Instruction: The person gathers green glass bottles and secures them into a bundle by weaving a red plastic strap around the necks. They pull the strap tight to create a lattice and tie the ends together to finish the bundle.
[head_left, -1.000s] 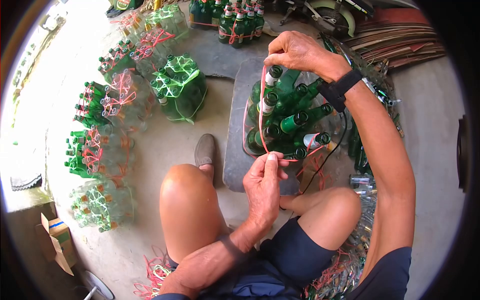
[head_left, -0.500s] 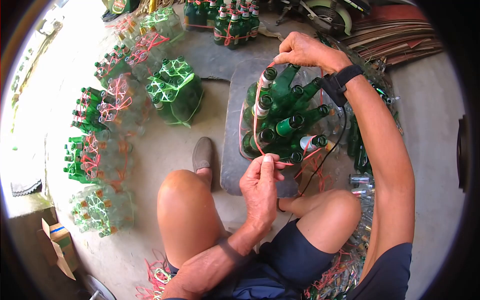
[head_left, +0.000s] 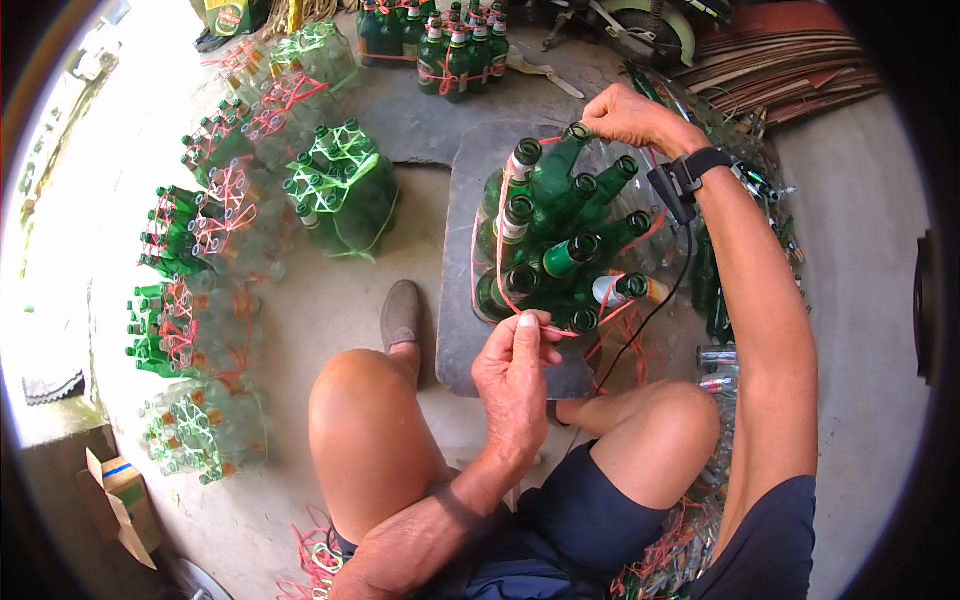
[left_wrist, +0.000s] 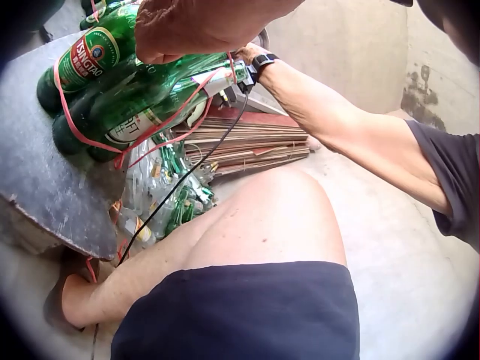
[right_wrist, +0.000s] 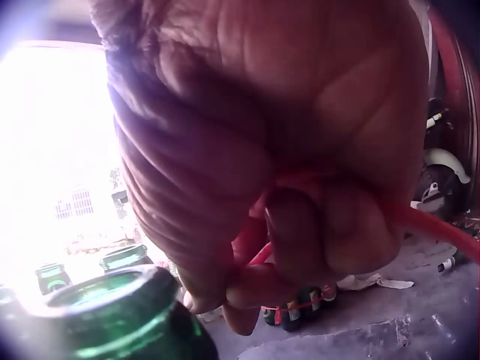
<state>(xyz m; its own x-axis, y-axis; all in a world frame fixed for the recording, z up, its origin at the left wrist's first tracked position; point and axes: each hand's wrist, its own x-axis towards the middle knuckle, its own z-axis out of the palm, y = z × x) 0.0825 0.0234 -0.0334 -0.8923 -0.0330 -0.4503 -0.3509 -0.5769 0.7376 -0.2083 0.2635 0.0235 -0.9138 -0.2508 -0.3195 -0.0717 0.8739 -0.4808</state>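
Observation:
A cluster of green glass bottles [head_left: 560, 205] stands on a dark slab [head_left: 462, 355], with pink plastic string [head_left: 501, 265] round its sides and over the near-left necks. At the near corner my left hand [head_left: 512, 375] pinches the string between thumb and fingers, close beside a bottle mouth. My right hand [head_left: 640, 122] is at the far side of the cluster, just behind a bottle neck. In the right wrist view its fingers curl round the pink string [right_wrist: 442, 231], beside a green bottle mouth [right_wrist: 112, 307]. Tsingtao labels show on bottles [left_wrist: 90, 64] in the left wrist view.
A bundle of green bottles tied with light-green string [head_left: 345, 195] stands to the left. Several more tied bundles [head_left: 235, 215] line the floor beyond it. Loose bottles [head_left: 712, 290] lie to the right, and a black cable [head_left: 655, 320] hangs from the right wrist.
My right hand has moved away and to the right, drawing the string across the far bottle necks. The left hand keeps its pinch at the near corner. The head view has shifted slightly.

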